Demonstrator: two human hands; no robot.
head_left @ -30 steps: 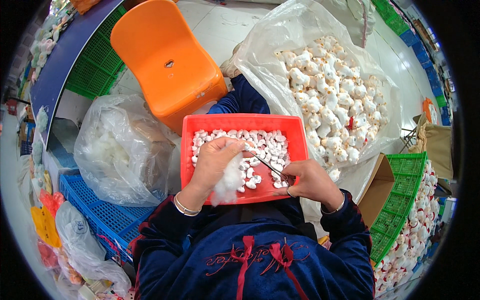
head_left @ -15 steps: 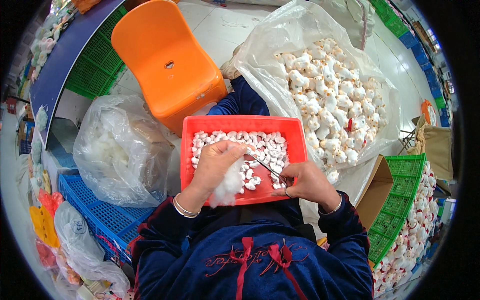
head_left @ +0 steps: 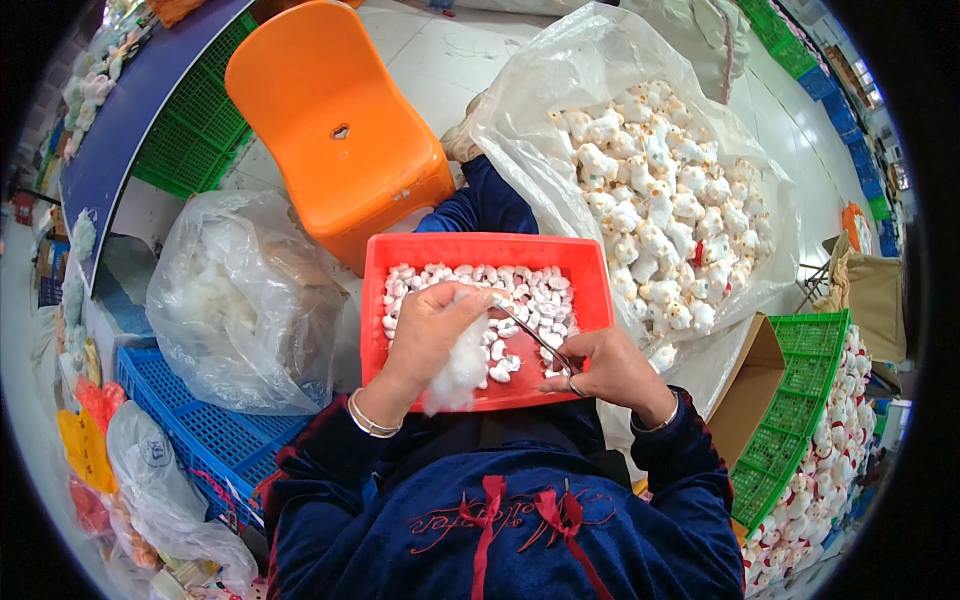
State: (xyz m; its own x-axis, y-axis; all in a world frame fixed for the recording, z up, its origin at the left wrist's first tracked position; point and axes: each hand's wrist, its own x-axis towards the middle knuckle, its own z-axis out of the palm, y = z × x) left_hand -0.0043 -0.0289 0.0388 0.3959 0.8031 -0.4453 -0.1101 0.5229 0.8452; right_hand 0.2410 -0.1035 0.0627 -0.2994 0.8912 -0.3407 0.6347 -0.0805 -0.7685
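Note:
My left hand [head_left: 425,335] is closed on a wad of white stuffing [head_left: 458,372] that hangs below its fingers. My right hand [head_left: 615,368] grips slim metal forceps [head_left: 537,342], slanting up and left. Their tip meets the left fingertips, where a small white piece seems pinched; its shape is mostly hidden. Both hands are over a red plastic tray [head_left: 500,246] in front of my body. Many small white curved pieces [head_left: 552,305] lie loose in the tray, some under my hands.
Beyond the tray at right, a large clear bag [head_left: 510,110] holds many small white plush toys [head_left: 655,215]. An orange chair [head_left: 330,130] stands far left. A bag of stuffing [head_left: 225,290] and a blue crate [head_left: 200,420] sit left; a green crate [head_left: 800,400] and cardboard box [head_left: 752,380] are right.
My right hand and the forceps have shifted very slightly while the tip stays at the left fingertips. My left hand keeps its hold on the stuffing.

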